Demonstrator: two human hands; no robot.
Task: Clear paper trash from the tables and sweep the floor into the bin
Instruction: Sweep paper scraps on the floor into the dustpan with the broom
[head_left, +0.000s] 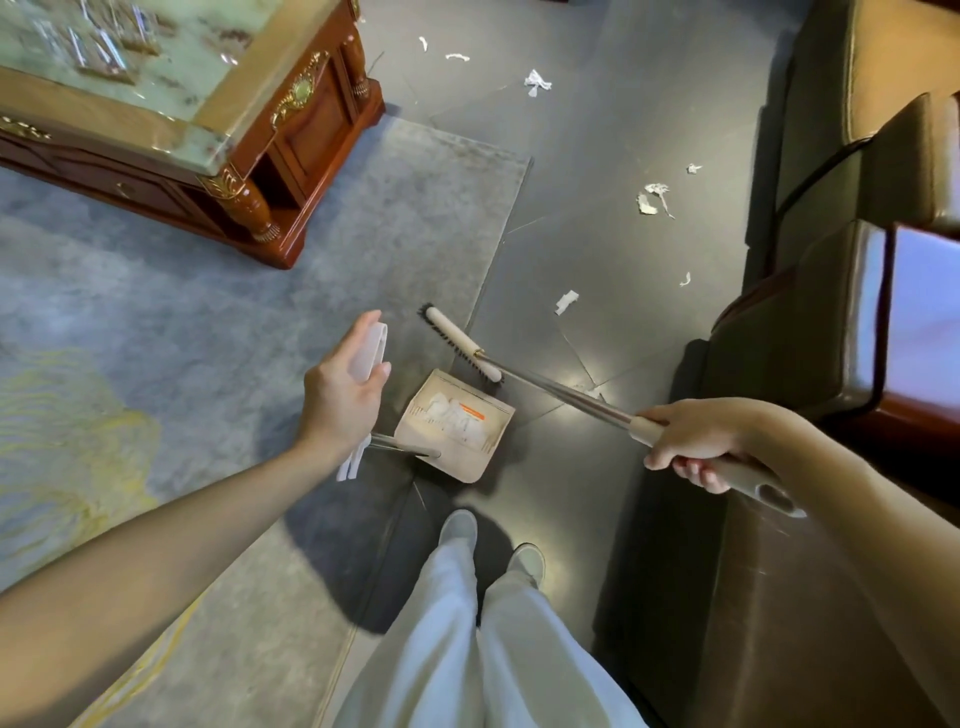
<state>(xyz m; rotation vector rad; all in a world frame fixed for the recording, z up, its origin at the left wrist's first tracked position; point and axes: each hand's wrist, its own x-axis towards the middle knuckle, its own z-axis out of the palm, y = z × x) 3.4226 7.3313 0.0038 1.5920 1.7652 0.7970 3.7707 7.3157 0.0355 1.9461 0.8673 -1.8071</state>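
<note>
left hand (345, 387): seemingly pinches the dustpan handle (370, 351)
right hand (691, 441): curled round the broom shaft (550, 392)
dustpan (457, 423): floor, under left hand, beside broom head (460, 343)

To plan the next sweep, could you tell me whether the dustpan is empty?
No, crumpled white paper scraps lie inside the dustpan.

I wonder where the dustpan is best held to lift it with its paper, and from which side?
Take the pale grip atop its long handle, from above, where the left hand holds it. The dustpan lies on the floor, mouth toward the broom head, so lifting there should keep the paper inside.
</note>
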